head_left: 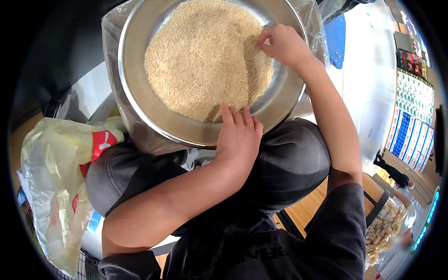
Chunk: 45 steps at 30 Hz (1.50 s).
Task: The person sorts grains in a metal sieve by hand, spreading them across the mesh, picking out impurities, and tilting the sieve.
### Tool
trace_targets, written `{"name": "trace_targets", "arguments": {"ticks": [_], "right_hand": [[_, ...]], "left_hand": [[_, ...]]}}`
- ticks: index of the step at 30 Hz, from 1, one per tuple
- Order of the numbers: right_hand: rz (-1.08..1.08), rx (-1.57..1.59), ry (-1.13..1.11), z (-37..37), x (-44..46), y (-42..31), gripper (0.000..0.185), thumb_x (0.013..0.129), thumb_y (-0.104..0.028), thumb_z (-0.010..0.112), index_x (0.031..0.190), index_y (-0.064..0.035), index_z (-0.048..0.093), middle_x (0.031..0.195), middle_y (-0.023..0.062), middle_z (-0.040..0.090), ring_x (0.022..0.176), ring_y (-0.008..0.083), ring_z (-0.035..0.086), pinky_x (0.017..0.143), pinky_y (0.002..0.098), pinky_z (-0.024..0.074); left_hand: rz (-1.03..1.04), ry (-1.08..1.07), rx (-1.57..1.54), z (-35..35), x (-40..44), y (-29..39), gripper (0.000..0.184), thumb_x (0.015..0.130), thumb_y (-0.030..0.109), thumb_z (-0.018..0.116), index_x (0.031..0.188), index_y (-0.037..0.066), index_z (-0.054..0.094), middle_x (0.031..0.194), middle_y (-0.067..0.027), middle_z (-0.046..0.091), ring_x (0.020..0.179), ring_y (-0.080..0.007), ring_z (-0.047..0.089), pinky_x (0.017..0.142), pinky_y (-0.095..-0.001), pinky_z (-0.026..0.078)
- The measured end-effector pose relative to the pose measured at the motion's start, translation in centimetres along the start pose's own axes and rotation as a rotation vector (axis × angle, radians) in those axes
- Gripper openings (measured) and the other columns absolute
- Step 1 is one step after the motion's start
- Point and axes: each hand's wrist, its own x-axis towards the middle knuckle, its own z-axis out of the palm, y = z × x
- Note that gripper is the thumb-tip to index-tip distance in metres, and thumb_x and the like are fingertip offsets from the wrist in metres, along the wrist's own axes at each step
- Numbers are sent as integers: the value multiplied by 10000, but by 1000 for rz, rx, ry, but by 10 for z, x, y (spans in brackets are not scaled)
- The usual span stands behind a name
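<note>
A round metal sieve (128,79) with a shiny rim holds a wide heap of pale tan grains (200,56). My left hand (240,133) lies over the near edge of the sieve, its fingers apart and their tips at the lower edge of the grains. At the right side of the heap is my right hand (284,44), thumb and index finger brought together just over the grains. Whatever lies between those fingertips is too small to make out. A clear plastic bag (109,42) surrounds the outside of the sieve.
A yellowish plastic bag (56,154) with red marks stands at the left, beside my knee. A blue object (336,42) lies beyond the sieve on the right. Farther right are stacked packages (413,116), a person in the distance and a bag of light brown pieces (385,228).
</note>
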Motion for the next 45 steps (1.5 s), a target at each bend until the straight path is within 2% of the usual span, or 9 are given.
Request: {"name": "trace_targets", "arguments": {"ticks": [4, 6, 16, 28, 30, 31, 43, 45], "right_hand": [[5, -44, -9, -1, 1, -4, 145, 838, -146, 752, 962, -80, 784, 952, 163, 755, 936, 339, 736, 874, 435, 584], [-28, -14, 15, 3, 1, 0, 167, 829, -169, 766, 956, -61, 761, 873, 183, 709, 854, 341, 711, 820, 444, 566], [-11, -25, 41, 6, 3, 5, 182, 835, -177, 750, 971, -57, 763, 930, 198, 726, 914, 362, 714, 846, 454, 563], [-45, -44, 49, 11, 6, 5, 164, 834, -155, 742, 965, -60, 772, 862, 188, 721, 848, 356, 718, 809, 445, 568], [29, -74, -22, 6, 6, -1, 150, 837, -135, 730, 968, -81, 775, 1011, 178, 748, 973, 351, 734, 905, 447, 583], [28, -73, -23, 7, 6, -1, 150, 837, -135, 730, 968, -81, 775, 1011, 178, 748, 973, 351, 734, 905, 447, 583], [38, -77, -34, -1, 1, -6, 158, 844, -147, 718, 975, -73, 764, 987, 194, 741, 982, 359, 729, 899, 450, 576], [-4, -25, 1, -6, -3, -1, 174, 846, -173, 730, 974, -58, 759, 909, 185, 735, 901, 355, 726, 847, 443, 573]], "left_hand": [[0, -11, 4, -1, 0, 0, 473, 1045, 243, 481, 1490, 87, 513, 1553, -136, 533, 1390, -369, 532, 1199, -618, 279], [0, -23, 10, -2, 0, 0, 475, 1049, 243, 477, 1496, 88, 506, 1558, -133, 529, 1398, -366, 527, 1202, -617, 276], [0, -55, 27, -5, 1, 0, 469, 1061, 247, 461, 1503, 95, 499, 1580, -125, 508, 1414, -359, 516, 1208, -616, 274], [7, -49, 19, -5, 1, 0, 467, 1055, 237, 470, 1496, 85, 503, 1573, -139, 511, 1403, -375, 523, 1202, -619, 286], [8, -55, 22, -7, 0, -1, 469, 1056, 238, 470, 1498, 85, 500, 1574, -140, 510, 1404, -376, 522, 1202, -620, 287], [11, -60, 24, -8, 0, -1, 471, 1056, 238, 470, 1501, 85, 497, 1575, -141, 509, 1406, -378, 522, 1202, -622, 288], [14, -87, 55, -12, 1, -1, 491, 1060, 246, 471, 1523, 84, 480, 1598, -128, 487, 1418, -375, 509, 1212, -630, 264], [11, -104, 32, -14, 2, -1, 496, 1059, 247, 473, 1527, 85, 478, 1608, -128, 474, 1421, -375, 505, 1214, -631, 261]]}}
